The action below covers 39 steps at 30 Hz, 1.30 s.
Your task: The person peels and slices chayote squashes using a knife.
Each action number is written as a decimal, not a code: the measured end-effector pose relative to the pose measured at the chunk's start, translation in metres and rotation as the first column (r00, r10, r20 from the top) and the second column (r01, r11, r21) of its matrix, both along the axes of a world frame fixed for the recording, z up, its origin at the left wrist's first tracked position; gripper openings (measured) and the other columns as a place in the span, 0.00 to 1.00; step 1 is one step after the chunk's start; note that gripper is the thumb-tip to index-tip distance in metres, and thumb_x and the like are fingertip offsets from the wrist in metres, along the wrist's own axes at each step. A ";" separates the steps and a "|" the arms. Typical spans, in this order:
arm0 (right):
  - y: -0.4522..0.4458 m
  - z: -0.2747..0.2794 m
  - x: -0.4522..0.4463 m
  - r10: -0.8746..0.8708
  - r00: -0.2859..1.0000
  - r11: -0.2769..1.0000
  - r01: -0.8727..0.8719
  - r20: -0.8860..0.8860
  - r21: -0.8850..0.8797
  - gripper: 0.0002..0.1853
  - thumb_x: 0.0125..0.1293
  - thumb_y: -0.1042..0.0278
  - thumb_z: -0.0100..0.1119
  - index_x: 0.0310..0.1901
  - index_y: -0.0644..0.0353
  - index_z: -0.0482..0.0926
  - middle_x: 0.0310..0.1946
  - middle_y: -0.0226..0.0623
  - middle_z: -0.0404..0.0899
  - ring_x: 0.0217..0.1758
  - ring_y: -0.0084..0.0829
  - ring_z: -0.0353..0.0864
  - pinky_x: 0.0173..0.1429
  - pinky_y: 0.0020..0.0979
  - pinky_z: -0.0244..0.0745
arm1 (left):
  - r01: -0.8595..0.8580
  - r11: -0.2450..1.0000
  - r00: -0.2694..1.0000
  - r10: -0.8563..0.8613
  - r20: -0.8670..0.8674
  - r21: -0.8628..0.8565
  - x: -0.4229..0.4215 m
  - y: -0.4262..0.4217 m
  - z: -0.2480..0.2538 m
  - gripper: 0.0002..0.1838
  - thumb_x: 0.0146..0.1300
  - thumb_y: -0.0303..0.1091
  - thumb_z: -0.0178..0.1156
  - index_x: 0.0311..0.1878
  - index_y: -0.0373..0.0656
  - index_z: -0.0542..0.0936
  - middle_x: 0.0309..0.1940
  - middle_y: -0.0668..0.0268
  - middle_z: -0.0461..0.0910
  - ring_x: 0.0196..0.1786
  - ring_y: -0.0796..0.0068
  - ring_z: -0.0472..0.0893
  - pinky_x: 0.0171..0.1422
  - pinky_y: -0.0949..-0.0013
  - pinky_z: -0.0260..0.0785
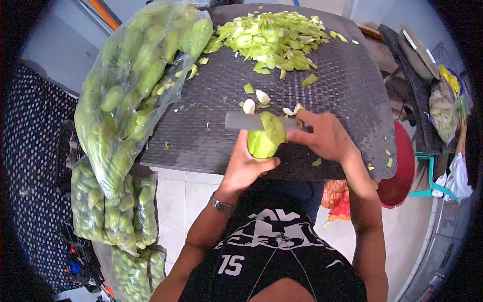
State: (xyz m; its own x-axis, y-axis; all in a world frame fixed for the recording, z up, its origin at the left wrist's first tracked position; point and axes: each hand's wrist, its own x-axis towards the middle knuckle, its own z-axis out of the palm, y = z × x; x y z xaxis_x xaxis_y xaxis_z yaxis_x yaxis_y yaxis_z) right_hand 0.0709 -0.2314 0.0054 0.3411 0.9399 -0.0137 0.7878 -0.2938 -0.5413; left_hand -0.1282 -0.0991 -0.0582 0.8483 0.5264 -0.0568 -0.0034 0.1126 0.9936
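Observation:
My left hand (250, 165) is wrapped round the underside of a pale green, furrowed chayote (264, 143) near the table's front edge. In my right hand (324, 135) is a knife (241, 121), its handle hidden by the fingers. The wide blade lies level across the chayote's upper part and points left; it is slightly blurred. Small white pieces (262, 96) and green scraps lie on the table just beyond the blade. Farther back is a heap of green cut pieces (274, 40).
A big clear plastic bag of green chayotes (113, 98) leans over the table's left side. More filled bags (115, 209) stand on the floor below it. The dark woven table (196, 131) has a rounded edge. At right are a red tub (400, 171) and a teal stool (427, 176).

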 end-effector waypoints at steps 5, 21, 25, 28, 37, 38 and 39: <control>0.017 -0.018 0.027 -0.299 0.946 0.951 0.284 -0.126 -0.123 0.36 0.77 0.32 0.48 0.38 0.67 0.83 0.37 0.61 0.83 0.47 0.64 0.83 0.49 0.53 0.76 | 0.093 0.948 0.995 -0.100 -0.011 -0.303 -0.013 0.007 0.020 0.47 0.50 0.20 0.77 0.74 0.42 0.63 0.41 0.69 0.76 0.29 0.82 0.76 0.25 0.78 0.67; 0.000 0.015 -0.050 0.054 0.995 0.985 -0.066 0.078 0.157 0.30 0.66 0.36 0.66 0.44 0.61 0.76 0.25 0.52 0.80 0.32 0.58 0.85 0.35 0.49 0.76 | -0.030 0.946 0.975 -0.045 0.219 0.324 0.004 0.033 -0.004 0.38 0.49 0.48 0.84 0.58 0.37 0.79 0.47 0.63 0.86 0.48 0.69 0.86 0.55 0.62 0.79; 0.001 0.018 -0.046 0.127 0.985 0.977 -0.145 0.118 0.158 0.32 0.65 0.30 0.64 0.42 0.59 0.75 0.24 0.49 0.82 0.32 0.58 0.86 0.36 0.52 0.79 | -0.077 0.853 0.986 -0.010 0.164 0.516 0.003 0.035 -0.005 0.44 0.42 0.58 0.82 0.56 0.38 0.79 0.44 0.63 0.86 0.45 0.70 0.86 0.55 0.63 0.79; 0.003 0.011 -0.031 0.145 0.986 0.974 -0.156 0.076 0.166 0.32 0.68 0.32 0.61 0.44 0.60 0.76 0.25 0.51 0.82 0.34 0.59 0.86 0.39 0.53 0.79 | -0.019 0.805 1.000 0.006 0.024 0.593 -0.004 0.023 0.007 0.40 0.43 0.52 0.81 0.56 0.38 0.79 0.41 0.62 0.86 0.43 0.68 0.86 0.52 0.63 0.79; 0.005 -0.014 0.016 -0.240 0.963 0.968 0.228 -0.123 -0.106 0.31 0.77 0.37 0.54 0.40 0.64 0.84 0.32 0.58 0.83 0.42 0.63 0.84 0.43 0.48 0.76 | 0.012 0.952 1.000 -0.005 0.025 -0.306 -0.002 0.020 0.013 0.34 0.60 0.36 0.75 0.65 0.39 0.69 0.45 0.64 0.78 0.38 0.75 0.81 0.38 0.72 0.77; 0.003 -0.013 0.012 -0.250 0.958 0.966 0.236 -0.140 -0.109 0.31 0.77 0.37 0.54 0.40 0.64 0.83 0.32 0.59 0.83 0.42 0.62 0.84 0.44 0.48 0.76 | 0.003 0.942 1.000 0.006 0.025 -0.335 -0.002 0.022 0.011 0.32 0.61 0.35 0.73 0.65 0.39 0.70 0.45 0.63 0.79 0.39 0.74 0.81 0.39 0.70 0.78; 0.005 -0.011 0.011 -0.259 0.954 0.964 0.245 -0.152 -0.105 0.31 0.77 0.37 0.54 0.40 0.65 0.83 0.32 0.59 0.83 0.42 0.62 0.85 0.44 0.48 0.76 | -0.004 0.934 0.999 0.017 0.033 -0.358 0.000 0.025 0.009 0.30 0.63 0.35 0.72 0.65 0.39 0.71 0.45 0.63 0.80 0.40 0.73 0.82 0.41 0.69 0.79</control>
State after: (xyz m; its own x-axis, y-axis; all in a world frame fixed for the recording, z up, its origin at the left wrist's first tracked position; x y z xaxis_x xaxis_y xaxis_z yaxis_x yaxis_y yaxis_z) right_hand 0.0814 -0.2268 -0.0053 0.5532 0.8168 -0.1638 0.5857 -0.5212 -0.6208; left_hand -0.1282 -0.0740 -0.0495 0.8477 0.4855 -0.2137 -0.0402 0.4605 0.8867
